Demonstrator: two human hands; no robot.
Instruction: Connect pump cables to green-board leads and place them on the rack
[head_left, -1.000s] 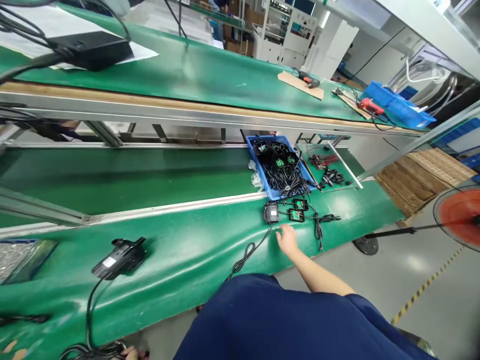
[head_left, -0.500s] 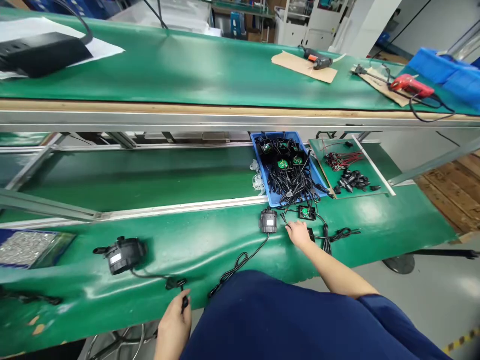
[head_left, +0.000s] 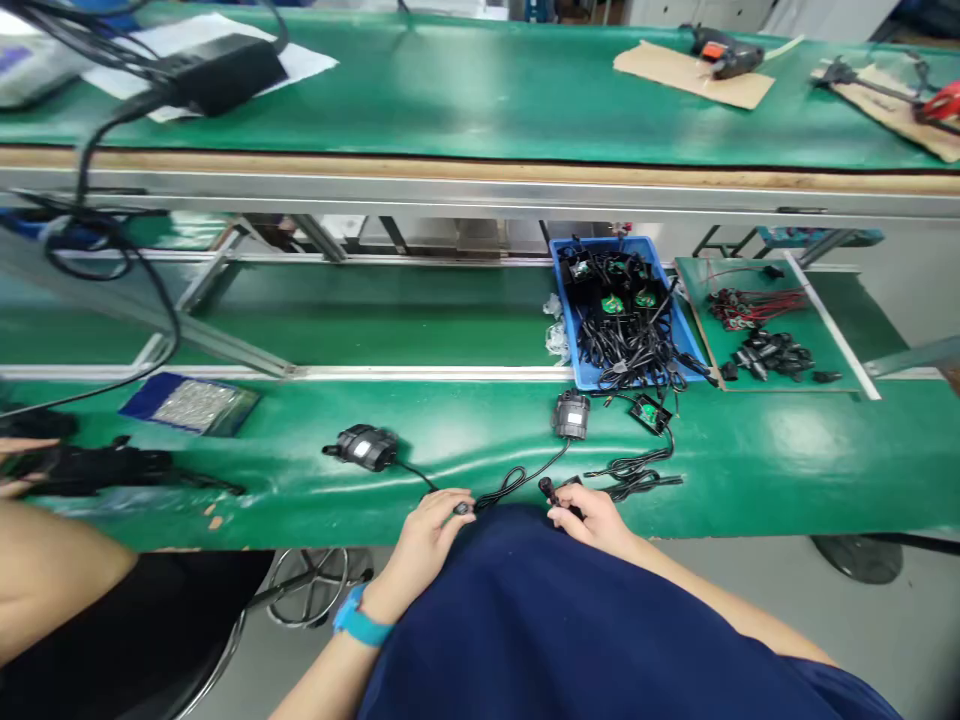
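Observation:
My left hand [head_left: 429, 535], with a blue band at the wrist, pinches a black cable connector [head_left: 463, 508] at the bench's front edge. A thin cable leads from there towards a black pump-like unit [head_left: 365, 447] lying on its side. Close by, my right hand [head_left: 596, 518] is closed on a black plug [head_left: 547, 488]; its cable is mostly hidden by the fingers. A second black pump-like unit [head_left: 572, 415] stands upright behind, its coiled cable [head_left: 510, 485] lying between my hands. A small black case with a green circuit board [head_left: 651, 413] rests to the right with bundled cables [head_left: 637, 470].
A blue tray [head_left: 581, 377] holds cables and boards; beside it a green board [head_left: 840, 340] carries red wires and black connectors. A raised shelf [head_left: 450, 110] spans the back. At left are a bag of small parts [head_left: 199, 405] and a co-worker's arm [head_left: 52, 570].
My right hand has come back from beside the blue tray to the bench edge with a plug. My left hand is now nearer it. The view has turned left, bringing a co-worker into sight.

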